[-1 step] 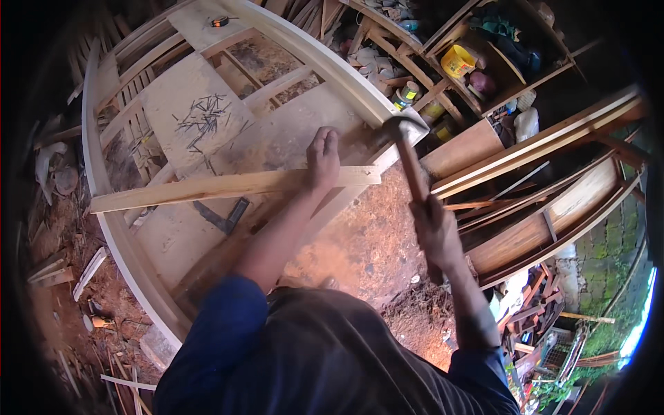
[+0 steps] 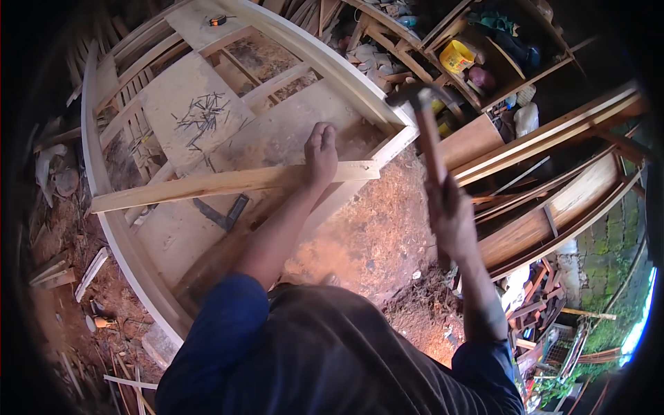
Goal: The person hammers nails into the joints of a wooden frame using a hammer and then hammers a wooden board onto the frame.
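Observation:
A pale wooden strip (image 2: pixel 207 185) lies across the large wooden frame (image 2: pixel 332 61), from its left rail to its near right side. My left hand (image 2: pixel 321 155) is closed on the strip near its right end, with the fingers curled at the far edge. To the right, my right hand (image 2: pixel 453 218) grips a hammer (image 2: pixel 430 135) by its wooden handle. The dark hammer head is raised beyond the frame's right corner, apart from the strip, and somewhat blurred. Beneath the strip, a dark try square (image 2: pixel 225 216) rests on a panel inside the frame.
Loose nails (image 2: pixel 200 114) are scattered on a panel of the frame. A tape measure (image 2: pixel 217 20) sits at the far end. Long planks (image 2: pixel 546 145) and a wooden shelf unit with a yellow bucket (image 2: pixel 456 57) stand at right. Wood scraps (image 2: pixel 90 273) litter the ground at left.
My right hand and the hammer have moved right, and the hammer head has risen away from the frame's corner. My left hand and the strip stay almost in place.

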Demonstrator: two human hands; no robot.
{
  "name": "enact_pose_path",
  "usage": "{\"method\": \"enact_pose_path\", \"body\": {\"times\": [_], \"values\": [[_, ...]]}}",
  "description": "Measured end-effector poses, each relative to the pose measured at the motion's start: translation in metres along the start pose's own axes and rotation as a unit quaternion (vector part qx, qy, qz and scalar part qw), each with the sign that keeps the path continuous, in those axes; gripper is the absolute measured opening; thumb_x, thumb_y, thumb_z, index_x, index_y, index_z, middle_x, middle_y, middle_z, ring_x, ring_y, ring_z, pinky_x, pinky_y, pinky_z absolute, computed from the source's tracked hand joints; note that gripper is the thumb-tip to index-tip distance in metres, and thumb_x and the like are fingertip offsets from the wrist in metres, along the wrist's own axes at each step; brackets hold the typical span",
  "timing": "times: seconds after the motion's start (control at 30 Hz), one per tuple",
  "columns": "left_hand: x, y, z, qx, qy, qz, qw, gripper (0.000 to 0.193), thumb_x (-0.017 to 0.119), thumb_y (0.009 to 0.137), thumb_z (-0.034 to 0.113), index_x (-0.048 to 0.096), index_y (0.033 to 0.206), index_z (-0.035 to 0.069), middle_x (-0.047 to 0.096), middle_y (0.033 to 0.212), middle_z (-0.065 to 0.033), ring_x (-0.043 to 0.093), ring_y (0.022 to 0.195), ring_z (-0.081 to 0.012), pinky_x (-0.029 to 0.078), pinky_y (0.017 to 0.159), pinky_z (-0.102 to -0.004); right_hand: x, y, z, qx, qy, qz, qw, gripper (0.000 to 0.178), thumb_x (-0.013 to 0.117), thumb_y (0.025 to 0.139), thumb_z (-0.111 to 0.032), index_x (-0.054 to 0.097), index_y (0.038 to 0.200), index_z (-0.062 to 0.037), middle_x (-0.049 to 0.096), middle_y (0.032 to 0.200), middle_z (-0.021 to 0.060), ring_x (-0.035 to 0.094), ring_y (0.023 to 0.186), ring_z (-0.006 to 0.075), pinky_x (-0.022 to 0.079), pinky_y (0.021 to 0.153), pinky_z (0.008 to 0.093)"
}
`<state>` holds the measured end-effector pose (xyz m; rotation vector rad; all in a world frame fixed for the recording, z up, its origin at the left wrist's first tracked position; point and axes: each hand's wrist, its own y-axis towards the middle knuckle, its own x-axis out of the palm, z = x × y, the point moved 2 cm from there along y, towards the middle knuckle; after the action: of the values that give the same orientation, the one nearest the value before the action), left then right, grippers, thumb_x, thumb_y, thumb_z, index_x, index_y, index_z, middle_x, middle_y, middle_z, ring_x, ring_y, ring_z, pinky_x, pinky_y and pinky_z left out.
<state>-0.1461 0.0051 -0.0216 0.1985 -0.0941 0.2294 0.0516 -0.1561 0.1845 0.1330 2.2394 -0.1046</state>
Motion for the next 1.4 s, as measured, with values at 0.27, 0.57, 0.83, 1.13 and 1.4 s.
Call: {"method": "enact_pose_path", "body": {"times": [0.27, 0.57, 0.83, 1.13, 1.4], "values": [[-0.005, 0.001, 0.029, -0.025, 0.043, 0.035, 0.998, 0.026, 0.052, 0.103, 0.027, 0.055, 0.11, 0.002, 0.064, 0.09, -0.0202, 0.064, 0.081, -0.0325, 0.049, 0.074, -0.0436, -0.008, -0.032, 0.003, -0.243, 0.194, 0.192, 0.931, 0.035, 0.047, 0.107, -0.037, 0.048, 0.103, -0.0022, 0.057, 0.07, 0.0105, 0.054, 0.055, 0.0186, 0.052, 0.052, 0.0381], [-0.076, -0.089, 0.085, -0.176, -0.147, -0.049, 0.972, 0.027, 0.049, 0.108, 0.03, 0.062, 0.097, 0.009, 0.045, 0.075, 0.0034, 0.04, 0.056, -0.0075, 0.033, 0.05, -0.0253, -0.089, -0.021, -0.013, -0.183, 0.242, 0.15, 0.941, 0.022, 0.053, 0.108, -0.026, 0.051, 0.103, -0.0047, 0.052, 0.063, -0.0022, 0.049, 0.048, 0.0057, 0.036, 0.042, 0.0213], [-0.086, -0.27, 0.129, -0.335, 0.075, -0.247, 0.906, 0.022, 0.068, 0.096, 0.02, 0.075, 0.099, 0.0, 0.072, 0.086, -0.0043, 0.064, 0.079, -0.0093, 0.05, 0.074, -0.028, 0.061, -0.015, 0.15, -0.129, -0.049, -0.088, 0.986, 0.033, 0.057, 0.103, -0.026, 0.049, 0.111, 0.0051, 0.063, 0.069, 0.0249, 0.063, 0.061, 0.0467, 0.047, 0.054, 0.0525], [-0.19, -0.298, 0.13, -0.212, 0.21, -0.413, 0.861, 0.021, 0.074, 0.089, 0.021, 0.074, 0.103, 0.006, 0.074, 0.092, -0.0108, 0.07, 0.087, -0.0226, 0.053, 0.084, -0.0355, 0.067, -0.006, 0.134, -0.035, -0.025, -0.128, 0.991, 0.034, 0.061, 0.099, -0.032, 0.055, 0.099, 0.0007, 0.064, 0.076, 0.0252, 0.064, 0.069, 0.043, 0.048, 0.062, 0.05], [-0.416, -0.181, 0.166, -0.062, 0.328, 0.073, 0.94, 0.013, 0.07, 0.093, 0.011, 0.072, 0.101, 0.001, 0.073, 0.091, -0.0079, 0.067, 0.085, -0.013, 0.054, 0.078, -0.0299, 0.07, -0.017, 0.085, 0.004, 0.003, -0.114, 0.993, 0.03, 0.062, 0.098, -0.027, 0.055, 0.089, 0.001, 0.051, 0.056, 0.0077, 0.052, 0.048, 0.0172, 0.04, 0.046, 0.0372]]}}
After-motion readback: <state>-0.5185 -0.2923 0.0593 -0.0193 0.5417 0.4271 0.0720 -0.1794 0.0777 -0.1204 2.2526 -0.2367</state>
